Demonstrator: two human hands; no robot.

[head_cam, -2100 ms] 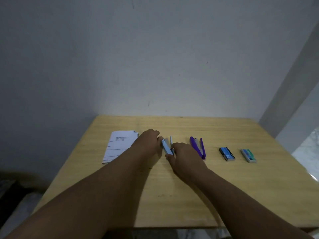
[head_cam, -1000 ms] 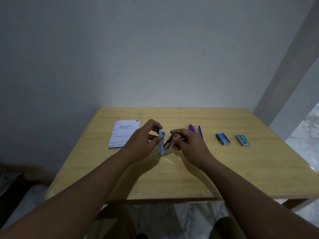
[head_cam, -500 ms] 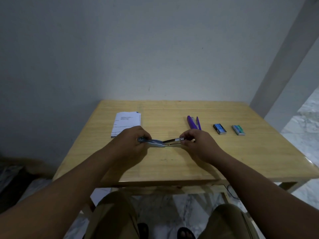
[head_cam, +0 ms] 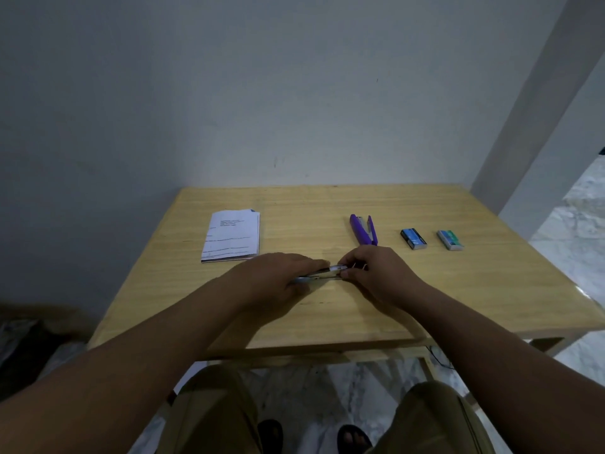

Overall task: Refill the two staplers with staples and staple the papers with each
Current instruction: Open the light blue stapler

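Observation:
A small light blue stapler lies nearly flat at the middle of the wooden table, held from both ends. My left hand covers its left end and my right hand pinches its right end. Most of it is hidden under my fingers, and only a pale strip shows between the hands. A purple stapler lies hinged open behind my right hand. The stack of printed papers rests at the back left.
Two small staple boxes lie at the back right, a dark blue one and a teal one. A wall stands close behind the table. My knees and feet show below the table's front edge.
The blue stapler was lifted, swung open upright, then brought down flat between both hands. My left hand now covers more of it than half a second ago.

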